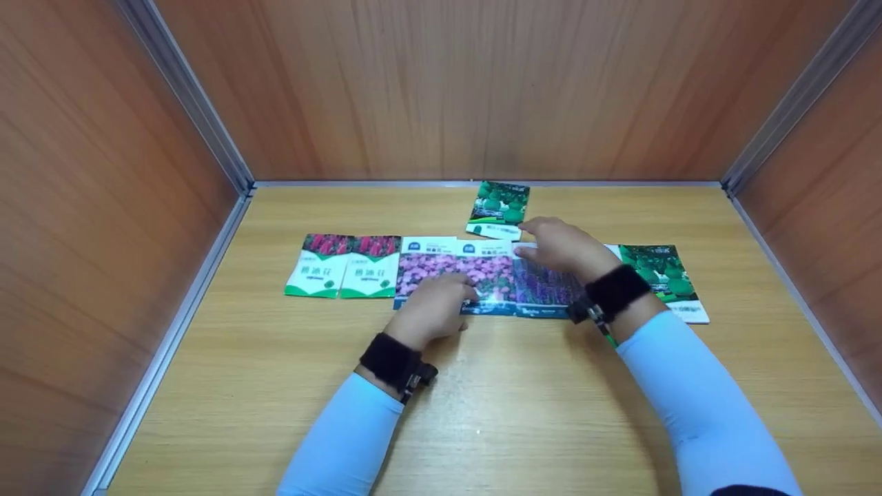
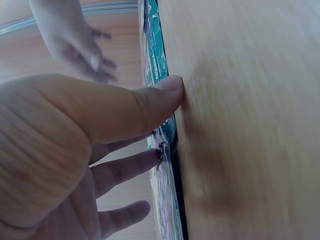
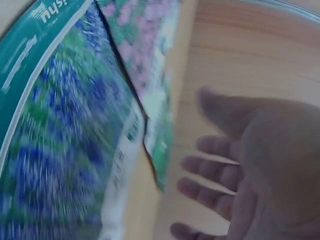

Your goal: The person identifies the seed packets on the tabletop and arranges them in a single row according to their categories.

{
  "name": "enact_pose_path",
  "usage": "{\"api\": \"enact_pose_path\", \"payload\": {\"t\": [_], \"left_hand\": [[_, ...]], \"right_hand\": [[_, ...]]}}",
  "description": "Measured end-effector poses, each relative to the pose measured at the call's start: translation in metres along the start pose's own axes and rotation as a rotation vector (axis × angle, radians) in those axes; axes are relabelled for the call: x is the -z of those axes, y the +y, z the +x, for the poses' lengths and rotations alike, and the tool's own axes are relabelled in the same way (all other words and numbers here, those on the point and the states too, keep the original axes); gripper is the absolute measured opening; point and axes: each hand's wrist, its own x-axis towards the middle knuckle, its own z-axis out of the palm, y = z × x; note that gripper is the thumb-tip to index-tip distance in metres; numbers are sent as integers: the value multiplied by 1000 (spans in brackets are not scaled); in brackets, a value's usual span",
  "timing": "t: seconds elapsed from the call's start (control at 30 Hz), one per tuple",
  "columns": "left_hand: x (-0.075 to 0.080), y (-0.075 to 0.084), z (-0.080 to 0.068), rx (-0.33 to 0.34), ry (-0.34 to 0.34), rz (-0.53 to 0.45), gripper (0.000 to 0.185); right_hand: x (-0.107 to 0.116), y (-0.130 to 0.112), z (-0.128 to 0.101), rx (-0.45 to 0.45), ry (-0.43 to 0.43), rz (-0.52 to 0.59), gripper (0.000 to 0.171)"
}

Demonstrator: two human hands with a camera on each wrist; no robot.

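Flat seed packets lie in a row on the table. My left hand (image 1: 434, 308) rests on the pink-flower packets (image 1: 490, 275), its thumb (image 2: 162, 95) at their near edge and its fingers extended. Over the purple-flower packet (image 1: 544, 282) hovers my right hand (image 1: 566, 248), fingers spread and holding nothing; in the right wrist view it is blurred. Just beyond its fingertips, behind the row, lies a green packet (image 1: 499, 205) with round green shapes printed on it. A similar green packet (image 1: 658, 272) ends the row on the right, partly hidden by my wrist.
Two white packets with red flowers (image 1: 372, 269) form the row's left end. Wooden panels with metal edging (image 1: 220, 131) enclose the table (image 1: 482, 427) at the back and both sides.
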Motion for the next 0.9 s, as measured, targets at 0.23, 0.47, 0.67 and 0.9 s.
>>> {"api": "enact_pose_path", "payload": {"t": [0.23, 0.47, 0.67, 0.9], "left_hand": [[2, 1, 0, 7, 0, -2, 41], [3, 3, 0, 10, -6, 16, 42], [2, 4, 2, 1, -9, 35, 42], [2, 3, 0, -24, 19, 56, 39]], "right_hand": [[-14, -16, 39, 64, -94, 80, 73], [-17, -11, 52, 1, -143, 100, 70], [-5, 11, 47, -20, -132, 40, 74], [17, 54, 33, -111, -145, 28, 75]]}}
